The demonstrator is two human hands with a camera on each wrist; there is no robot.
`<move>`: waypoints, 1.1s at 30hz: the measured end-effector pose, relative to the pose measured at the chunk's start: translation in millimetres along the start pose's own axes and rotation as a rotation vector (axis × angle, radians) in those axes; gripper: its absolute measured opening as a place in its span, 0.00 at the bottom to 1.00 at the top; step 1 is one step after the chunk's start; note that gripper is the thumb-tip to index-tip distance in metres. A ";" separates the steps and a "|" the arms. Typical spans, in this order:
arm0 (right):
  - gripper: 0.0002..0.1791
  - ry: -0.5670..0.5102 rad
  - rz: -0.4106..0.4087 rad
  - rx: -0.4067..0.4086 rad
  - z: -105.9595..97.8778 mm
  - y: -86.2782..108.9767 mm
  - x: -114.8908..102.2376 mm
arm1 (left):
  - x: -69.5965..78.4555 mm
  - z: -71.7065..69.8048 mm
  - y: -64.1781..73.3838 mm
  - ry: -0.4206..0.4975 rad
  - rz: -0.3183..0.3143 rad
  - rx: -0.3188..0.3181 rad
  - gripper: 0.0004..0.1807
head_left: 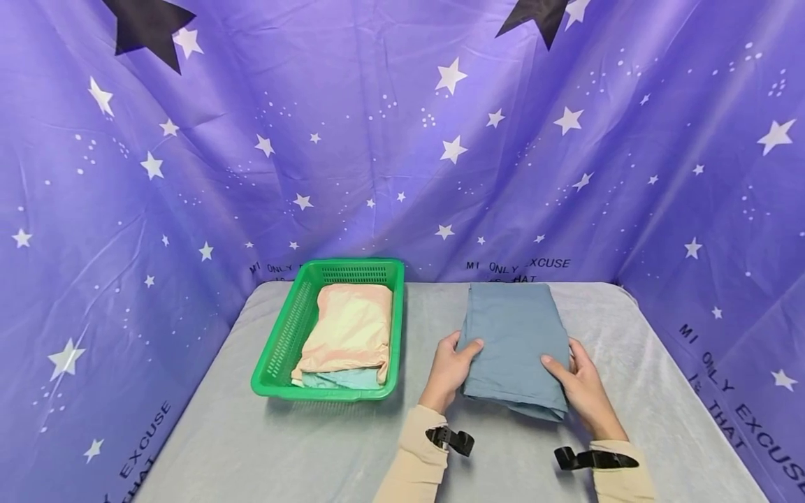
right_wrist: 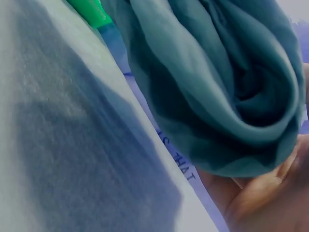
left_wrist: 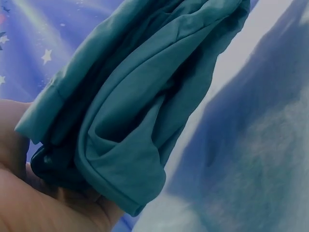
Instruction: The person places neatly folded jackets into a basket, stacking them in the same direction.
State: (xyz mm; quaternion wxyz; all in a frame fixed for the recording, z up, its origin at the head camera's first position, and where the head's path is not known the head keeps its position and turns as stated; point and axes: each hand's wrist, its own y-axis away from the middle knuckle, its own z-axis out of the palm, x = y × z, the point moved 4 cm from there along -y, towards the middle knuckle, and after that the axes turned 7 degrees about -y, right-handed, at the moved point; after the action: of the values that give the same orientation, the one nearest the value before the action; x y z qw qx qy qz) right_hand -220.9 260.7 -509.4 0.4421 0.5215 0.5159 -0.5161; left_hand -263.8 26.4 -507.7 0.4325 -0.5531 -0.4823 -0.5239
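Both hands hold a folded blue-grey cloth [head_left: 516, 342] by its two sides, above the right part of the table. My left hand [head_left: 451, 367] grips the left edge, thumb on top and fingers underneath. On the opposite edge my right hand [head_left: 581, 384] pinches the cloth the same way. Several layered folds of the cloth [left_wrist: 130, 130] show in the left wrist view, against the left palm. In the right wrist view a rounded fold of the cloth [right_wrist: 217, 96] lies in the right hand [right_wrist: 270, 193].
Left of the hands stands a green plastic basket [head_left: 264, 374] with a folded peach cloth [head_left: 349, 328] over a light teal one [head_left: 346, 378]. The table [head_left: 327, 447] has a pale grey cover. Purple star-printed curtains [head_left: 377, 140] enclose its back and sides.
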 end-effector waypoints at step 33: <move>0.35 0.058 -0.072 -0.197 56.2 -21.4 -39.8 | 53.2 -78.0 1.0 -0.091 0.054 0.033 0.20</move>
State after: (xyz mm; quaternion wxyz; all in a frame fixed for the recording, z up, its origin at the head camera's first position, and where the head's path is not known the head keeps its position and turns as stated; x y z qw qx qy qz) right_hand -244.2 203.3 -472.6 0.4574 0.4714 0.5950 -0.4632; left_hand -276.3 -46.2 -448.7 0.4330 -0.5820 -0.4950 -0.4782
